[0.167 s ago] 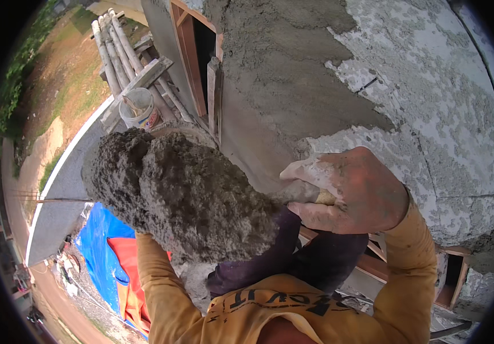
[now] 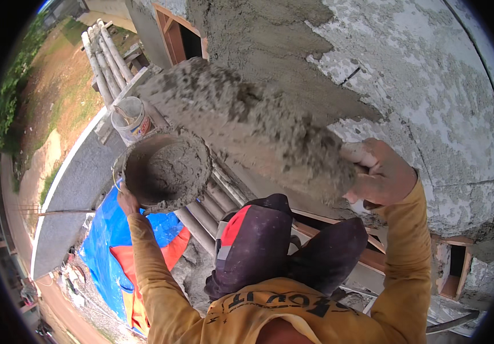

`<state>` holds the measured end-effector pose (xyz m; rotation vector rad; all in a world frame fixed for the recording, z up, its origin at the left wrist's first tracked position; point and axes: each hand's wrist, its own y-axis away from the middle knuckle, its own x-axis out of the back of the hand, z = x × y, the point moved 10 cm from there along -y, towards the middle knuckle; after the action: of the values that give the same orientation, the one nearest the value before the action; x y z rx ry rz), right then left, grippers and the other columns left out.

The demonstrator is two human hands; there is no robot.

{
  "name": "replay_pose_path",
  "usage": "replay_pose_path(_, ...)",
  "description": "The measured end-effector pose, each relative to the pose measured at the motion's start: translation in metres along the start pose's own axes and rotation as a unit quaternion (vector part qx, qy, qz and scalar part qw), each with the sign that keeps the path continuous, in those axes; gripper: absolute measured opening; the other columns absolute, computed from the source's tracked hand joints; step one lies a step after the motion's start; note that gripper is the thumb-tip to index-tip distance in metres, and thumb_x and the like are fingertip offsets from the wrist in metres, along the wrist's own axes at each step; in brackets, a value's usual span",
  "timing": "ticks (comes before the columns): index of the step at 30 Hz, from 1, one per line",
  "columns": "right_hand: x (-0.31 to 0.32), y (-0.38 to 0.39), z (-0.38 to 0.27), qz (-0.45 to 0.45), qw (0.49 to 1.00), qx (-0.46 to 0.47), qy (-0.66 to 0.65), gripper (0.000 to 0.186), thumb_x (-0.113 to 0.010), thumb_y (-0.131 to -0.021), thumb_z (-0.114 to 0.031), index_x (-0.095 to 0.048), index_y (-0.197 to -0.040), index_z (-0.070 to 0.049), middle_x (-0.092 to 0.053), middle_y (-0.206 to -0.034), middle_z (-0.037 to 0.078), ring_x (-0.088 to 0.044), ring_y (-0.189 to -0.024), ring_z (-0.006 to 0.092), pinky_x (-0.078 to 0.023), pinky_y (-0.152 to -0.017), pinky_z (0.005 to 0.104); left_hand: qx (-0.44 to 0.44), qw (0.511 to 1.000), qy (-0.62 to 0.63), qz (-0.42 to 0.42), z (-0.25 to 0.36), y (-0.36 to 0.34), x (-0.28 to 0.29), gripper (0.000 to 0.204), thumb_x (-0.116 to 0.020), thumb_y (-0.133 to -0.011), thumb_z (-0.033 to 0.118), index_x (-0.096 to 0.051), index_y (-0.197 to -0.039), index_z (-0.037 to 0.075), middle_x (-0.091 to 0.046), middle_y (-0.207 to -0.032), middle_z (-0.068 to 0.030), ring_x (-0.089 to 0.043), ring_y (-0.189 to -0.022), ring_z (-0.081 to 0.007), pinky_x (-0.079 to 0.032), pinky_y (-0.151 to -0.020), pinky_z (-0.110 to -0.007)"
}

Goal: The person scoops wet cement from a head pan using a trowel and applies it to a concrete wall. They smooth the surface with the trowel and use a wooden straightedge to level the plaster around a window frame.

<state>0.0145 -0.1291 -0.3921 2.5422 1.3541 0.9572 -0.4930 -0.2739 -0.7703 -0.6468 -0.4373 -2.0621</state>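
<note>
Now, observations:
Right hand [image 2: 380,176]: closed around the handle of a trowel [image 2: 247,123] loaded with wet grey mortar, blade up near the wall [image 2: 430,74].
Left hand [image 2: 126,202]: gripping a pan [image 2: 166,169] of mortar from beneath (held low, left).
Technique: keep blade level; press evenly.
Mortar: coarse, lumpy, damp.

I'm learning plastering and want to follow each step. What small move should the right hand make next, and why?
Probably press the loaded trowel against the wall: the right hand holds it heaped with wet mortar beside bare patches, while the left hand steadies the mortar pan.
</note>
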Motion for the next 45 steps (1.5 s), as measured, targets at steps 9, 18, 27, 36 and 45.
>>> replay_pose_path(9,0.059,0.236,0.059,0.522,0.842,-0.120,-0.069,0.036,-0.055,-0.081,-0.014,-0.053,-0.114,0.002,-0.058,-0.073,0.010,-0.049,-0.053,0.0095,-0.040,-0.047,0.0218,0.011,0.999,-0.047,0.003,0.013,0.004,0.023,0.055,-0.036,-0.095,0.039,-0.059,-0.081,-0.009,-0.060,-0.069,-0.0188,-0.051,-0.062,-0.0267,-0.040,-0.062,-0.041)
replay_pose_path(18,-0.058,-0.093,0.129,0.097,0.921,-0.061,0.371,0.035,-0.062,-0.082,-0.025,-0.058,-0.107,-0.001,-0.061,-0.092,0.019,-0.060,-0.086,0.0382,-0.047,-0.073,0.0428,0.013,0.999,-0.040,0.022,0.066,0.041,0.011,0.055,-0.035,-0.095,0.041,-0.059,-0.089,-0.008,-0.059,-0.083,-0.0316,-0.056,-0.082,-0.0475,-0.042,-0.071,-0.049)
replay_pose_path(27,-0.223,-0.281,0.132,-0.065,0.842,0.048,0.533,0.019,-0.058,-0.079,-0.015,-0.063,-0.094,-0.003,-0.063,-0.097,0.016,-0.064,-0.090,0.0291,-0.051,-0.080,0.0387,0.008,0.995,-0.102,0.015,0.125,0.077,-0.011,0.047,-0.033,-0.096,0.042,-0.057,-0.096,0.002,-0.061,-0.078,-0.0282,-0.059,-0.078,-0.0461,-0.044,-0.069,-0.052)
replay_pose_path(36,-0.220,-0.246,0.147,-0.078,0.972,-0.023,0.222,0.036,-0.062,-0.075,-0.030,-0.061,-0.098,-0.002,-0.064,-0.094,0.021,-0.060,-0.091,0.0379,-0.048,-0.081,0.0429,0.004,0.996,-0.083,0.044,0.117,0.080,0.003,0.048,-0.032,-0.096,0.043,-0.056,-0.096,0.002,-0.061,-0.077,-0.0272,-0.058,-0.076,-0.0456,-0.044,-0.066,-0.051)
replay_pose_path(45,-0.095,-0.205,0.050,0.133,0.907,0.078,0.392,0.030,-0.064,-0.074,-0.029,-0.062,-0.092,-0.004,-0.061,-0.095,0.016,-0.061,-0.087,0.0359,-0.049,-0.077,0.0445,0.039,0.999,-0.003,0.016,0.052,0.035,0.008,0.056,-0.034,-0.095,0.045,-0.060,-0.103,-0.004,-0.061,-0.091,-0.0297,-0.058,-0.086,-0.0456,-0.044,-0.075,-0.048)
